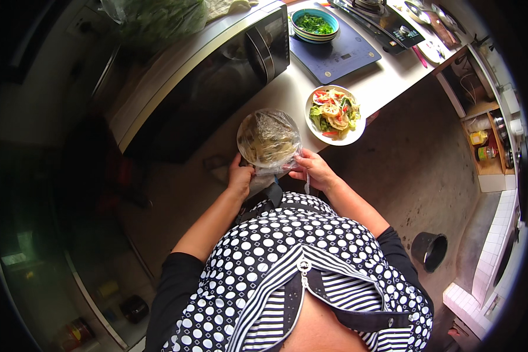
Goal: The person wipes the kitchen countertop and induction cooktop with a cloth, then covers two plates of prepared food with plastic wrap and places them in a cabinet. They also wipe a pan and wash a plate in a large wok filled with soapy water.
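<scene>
A round dish of food covered in clear plastic wrap [269, 138] is at the edge of the white counter, held between my two hands. My left hand [241, 175] grips its lower left rim. My right hand [313, 170] pinches the gathered wrap at the lower right, with a strip of film hanging below the fingers. Just right of the wrapped dish, a white bowl [354, 137] holds lotus root slices, green leaves and red pepper pieces. The food under the wrap is blurred by glare and folds.
Behind the dish stands a black microwave oven [202, 88]. A striped bowl of chopped greens [315, 37] sits on a flat induction cooker [361, 61]. Further right are a gas stove [394, 33] and a pink-handled utensil [419, 56]. A black bucket [422, 251] stands on the floor.
</scene>
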A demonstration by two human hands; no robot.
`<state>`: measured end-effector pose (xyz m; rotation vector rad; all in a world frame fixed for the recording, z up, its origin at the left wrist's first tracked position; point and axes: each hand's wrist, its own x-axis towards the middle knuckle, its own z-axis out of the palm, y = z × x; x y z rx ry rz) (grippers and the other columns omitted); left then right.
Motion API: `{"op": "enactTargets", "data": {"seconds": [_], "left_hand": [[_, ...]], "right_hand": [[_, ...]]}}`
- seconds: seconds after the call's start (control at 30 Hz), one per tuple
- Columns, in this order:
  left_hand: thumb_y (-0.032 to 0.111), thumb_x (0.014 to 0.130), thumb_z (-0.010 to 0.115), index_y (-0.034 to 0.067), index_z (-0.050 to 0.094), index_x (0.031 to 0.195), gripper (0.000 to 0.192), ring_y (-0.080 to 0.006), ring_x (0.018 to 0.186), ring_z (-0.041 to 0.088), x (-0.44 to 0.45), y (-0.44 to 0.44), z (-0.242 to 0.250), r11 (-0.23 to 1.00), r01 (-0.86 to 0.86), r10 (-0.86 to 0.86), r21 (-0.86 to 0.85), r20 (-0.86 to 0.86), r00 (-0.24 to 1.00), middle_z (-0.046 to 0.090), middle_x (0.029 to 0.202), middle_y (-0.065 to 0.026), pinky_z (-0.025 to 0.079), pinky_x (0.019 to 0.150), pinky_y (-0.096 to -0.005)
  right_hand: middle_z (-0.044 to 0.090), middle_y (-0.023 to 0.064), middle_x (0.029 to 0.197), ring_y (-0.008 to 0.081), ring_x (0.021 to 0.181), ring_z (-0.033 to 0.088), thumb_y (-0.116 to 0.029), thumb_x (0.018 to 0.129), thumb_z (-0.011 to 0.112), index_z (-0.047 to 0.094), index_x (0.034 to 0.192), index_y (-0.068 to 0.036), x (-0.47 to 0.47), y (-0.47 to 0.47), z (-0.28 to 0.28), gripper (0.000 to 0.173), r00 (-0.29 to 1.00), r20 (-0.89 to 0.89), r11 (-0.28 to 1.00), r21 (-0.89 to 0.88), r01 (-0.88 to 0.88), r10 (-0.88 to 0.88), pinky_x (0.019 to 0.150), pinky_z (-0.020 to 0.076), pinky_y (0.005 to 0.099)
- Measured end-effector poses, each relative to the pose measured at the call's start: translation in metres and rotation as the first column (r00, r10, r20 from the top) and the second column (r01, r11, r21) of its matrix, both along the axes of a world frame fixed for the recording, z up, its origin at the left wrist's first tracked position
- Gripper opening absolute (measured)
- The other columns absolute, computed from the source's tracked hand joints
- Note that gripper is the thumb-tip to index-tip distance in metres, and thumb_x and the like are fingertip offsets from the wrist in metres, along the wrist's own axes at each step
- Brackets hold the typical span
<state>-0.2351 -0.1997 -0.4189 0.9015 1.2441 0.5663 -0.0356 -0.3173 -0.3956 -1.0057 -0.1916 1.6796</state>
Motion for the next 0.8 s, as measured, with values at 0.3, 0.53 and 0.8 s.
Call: {"op": "enactTargets", "data": {"seconds": [0.3, 0.53, 0.8], "left_hand": [[0.000, 0.069, 0.056, 0.000, 0.056, 0.113, 0.044, -0.0338, 0.105, 0.047, 0.001, 0.006, -0.022, 0.655, 0.440, 0.016, 0.614, -0.593, 0.805, 0.047, 0.110, -0.0193, 0.040, 0.092, -0.0363], [0.030, 0.078, 0.062, 0.001, 0.043, 0.127, 0.060, -0.0370, 0.121, 0.037, -0.025, -0.019, -0.002, 0.293, 0.734, -0.045, 0.612, -0.758, 0.651, 0.037, 0.134, -0.0200, 0.033, 0.100, -0.0423], [0.026, 0.075, 0.065, 0.004, 0.051, 0.120, 0.052, -0.0346, 0.118, 0.041, -0.037, -0.009, -0.005, 0.193, 0.816, 0.007, 0.545, -0.833, 0.554, 0.044, 0.130, -0.0152, 0.033, 0.100, -0.0438]], "right_hand": [[0.059, 0.0045, 0.102, 0.0096, 0.083, 0.055, 0.002, 0.077, 0.040, 0.049, 0.124, -0.001, 0.019, 0.002, 0.003, 0.048, 0.862, 0.504, 0.997, 0.068, 0.027, -0.058, 0.060, 0.0476, 0.0196], [0.051, 0.0125, 0.118, 0.0161, 0.079, 0.065, -0.003, 0.083, 0.037, 0.030, 0.136, 0.001, 0.035, -0.019, 0.012, 0.053, 0.865, 0.499, 0.994, -0.112, -0.001, 0.057, 0.049, 0.0428, 0.0212], [0.052, 0.0012, 0.079, 0.0048, 0.055, 0.044, -0.021, 0.093, 0.049, 0.052, 0.102, -0.004, 0.036, -0.021, 0.010, 0.019, 0.986, 0.056, 0.954, -0.249, 0.168, -0.159, 0.038, 0.0325, 0.0124]]}}
